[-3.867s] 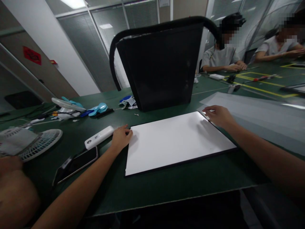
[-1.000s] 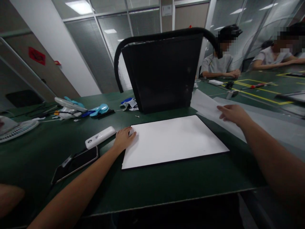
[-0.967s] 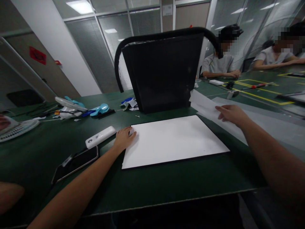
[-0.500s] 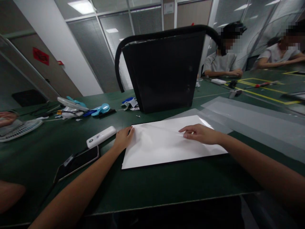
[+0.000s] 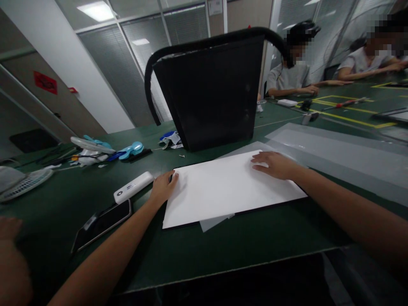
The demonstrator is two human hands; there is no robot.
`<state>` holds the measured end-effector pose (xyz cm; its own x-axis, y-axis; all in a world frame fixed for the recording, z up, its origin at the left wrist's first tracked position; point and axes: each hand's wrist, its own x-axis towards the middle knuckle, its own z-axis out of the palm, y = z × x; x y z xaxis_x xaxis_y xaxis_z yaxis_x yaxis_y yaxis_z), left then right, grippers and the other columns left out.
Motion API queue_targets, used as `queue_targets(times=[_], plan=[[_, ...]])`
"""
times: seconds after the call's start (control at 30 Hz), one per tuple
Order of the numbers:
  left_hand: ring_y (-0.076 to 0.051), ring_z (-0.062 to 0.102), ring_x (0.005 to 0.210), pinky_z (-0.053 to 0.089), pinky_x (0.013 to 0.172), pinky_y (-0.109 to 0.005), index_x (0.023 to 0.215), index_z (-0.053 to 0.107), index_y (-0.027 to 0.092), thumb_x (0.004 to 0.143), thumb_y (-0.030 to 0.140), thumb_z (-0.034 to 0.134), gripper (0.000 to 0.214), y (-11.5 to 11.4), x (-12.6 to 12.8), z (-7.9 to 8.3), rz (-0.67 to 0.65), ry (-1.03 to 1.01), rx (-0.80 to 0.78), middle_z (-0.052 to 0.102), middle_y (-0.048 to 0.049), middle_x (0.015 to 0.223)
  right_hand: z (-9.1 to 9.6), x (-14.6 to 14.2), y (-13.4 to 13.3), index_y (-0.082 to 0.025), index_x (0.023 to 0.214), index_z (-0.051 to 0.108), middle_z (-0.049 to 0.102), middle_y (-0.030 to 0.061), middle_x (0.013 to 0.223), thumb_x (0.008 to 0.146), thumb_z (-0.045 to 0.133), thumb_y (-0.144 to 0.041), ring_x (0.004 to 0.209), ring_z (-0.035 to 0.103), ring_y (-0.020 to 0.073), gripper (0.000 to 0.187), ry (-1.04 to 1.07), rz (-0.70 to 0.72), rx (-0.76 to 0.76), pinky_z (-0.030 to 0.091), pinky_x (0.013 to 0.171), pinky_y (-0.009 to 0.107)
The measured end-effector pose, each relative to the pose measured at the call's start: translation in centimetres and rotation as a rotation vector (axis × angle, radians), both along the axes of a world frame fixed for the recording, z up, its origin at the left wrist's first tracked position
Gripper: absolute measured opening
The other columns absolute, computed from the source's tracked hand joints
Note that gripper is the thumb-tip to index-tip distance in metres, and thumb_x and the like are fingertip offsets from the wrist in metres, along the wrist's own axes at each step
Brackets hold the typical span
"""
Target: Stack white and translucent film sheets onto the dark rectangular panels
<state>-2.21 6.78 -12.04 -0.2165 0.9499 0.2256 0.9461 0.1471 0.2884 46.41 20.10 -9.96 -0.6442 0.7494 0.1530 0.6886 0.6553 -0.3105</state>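
Observation:
A flat white sheet (image 5: 219, 187) lies on the green table, with a thin black edge showing along its left, back and front sides. My left hand (image 5: 163, 187) grips its back left corner, thumb on the white surface and the other fingers bent at the edge. Over the back right part rests my right hand (image 5: 276, 165), fingers apart and palm down, touching the surface. From under the front edge a pale translucent piece (image 5: 212, 223) sticks out as a pointed corner.
A phone (image 5: 105, 223) and a white power bank (image 5: 134, 187) lie left of the sheet. Behind stands a large black panel (image 5: 210, 93). Translucent sheets (image 5: 338, 157) spread to the right. Light blue fans (image 5: 132, 149) lie at the left; another person's arm (image 5: 12, 259) shows nearby. Two people sit back right.
My right hand has shifted right and back over the sheet. The translucent corner now shows below the front edge, and the glossy shine on the white surface has gone. My left hand stays.

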Motion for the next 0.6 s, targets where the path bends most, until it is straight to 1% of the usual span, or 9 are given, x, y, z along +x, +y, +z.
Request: queue_targets(times=[0.07,0.13,0.23,0.27,0.43,0.6], plan=[[-0.032,0.063,0.137,0.044,0.118,-0.043,0.141,0.069,0.012,0.108,0.048,0.041,0.056,0.0,-0.1,0.0,-0.007,0.001,0.004,0.068,-0.0169,0.146,-0.5,0.8,0.7,-0.024,0.138,0.074,0.060,0.0078,0.152,0.103,0.042,-0.068,0.142,0.054,0.0357,0.065,-0.041,-0.002,0.027,0.037,0.126,0.062],[-0.032,0.064,0.136,0.045,0.116,-0.043,0.142,0.068,0.012,0.108,0.048,0.041,0.057,0.0,-0.1,0.0,-0.006,0.005,0.003,0.068,-0.0173,0.146,-0.7,1.0,0.7,-0.027,0.141,0.072,0.059,0.0051,0.153,0.104,0.040,-0.068,0.139,0.057,0.0346,0.064,-0.082,-0.003,0.050,0.039,0.124,0.063],[-0.033,0.065,0.136,0.046,0.115,-0.044,0.142,0.069,0.011,0.109,0.049,0.040,0.058,0.0,-0.1,0.1,0.000,0.019,-0.002,0.068,-0.0176,0.146,-0.6,0.3,-0.3,-0.030,0.144,0.070,0.059,0.0039,0.153,0.104,0.040,-0.072,0.139,0.057,0.0377,0.065,-0.142,-0.013,0.090,0.039,0.121,0.069],[-0.033,0.064,0.136,0.045,0.116,-0.043,0.142,0.069,0.011,0.109,0.049,0.040,0.058,0.0,0.0,0.1,0.003,0.023,-0.005,0.068,-0.0177,0.145,-0.5,-0.1,-0.8,-0.031,0.144,0.070,0.059,0.0038,0.153,0.104,0.041,-0.073,0.138,0.057,0.0382,0.065,-0.161,-0.011,0.101,0.040,0.120,0.069],[-0.032,0.062,0.139,0.044,0.118,-0.043,0.147,0.065,0.011,0.106,0.048,0.049,0.057,-0.1,0.2,0.4,0.024,0.057,-0.045,0.066,-0.0181,0.148,0.1,-2.0,-3.1,-0.027,0.143,0.071,0.062,0.0056,0.150,0.105,0.037,-0.074,0.135,0.060,0.0374,0.069,-0.230,0.019,0.153,0.043,0.118,0.065],[-0.033,0.061,0.141,0.042,0.120,-0.044,0.148,0.064,0.012,0.104,0.047,0.053,0.057,-0.2,0.3,0.6,0.016,0.062,-0.056,0.065,-0.0178,0.150,0.3,-2.8,-3.7,-0.028,0.141,0.072,0.062,0.0059,0.150,0.106,0.033,-0.072,0.134,0.060,0.0367,0.068,-0.267,0.013,0.185,0.046,0.115,0.063]])
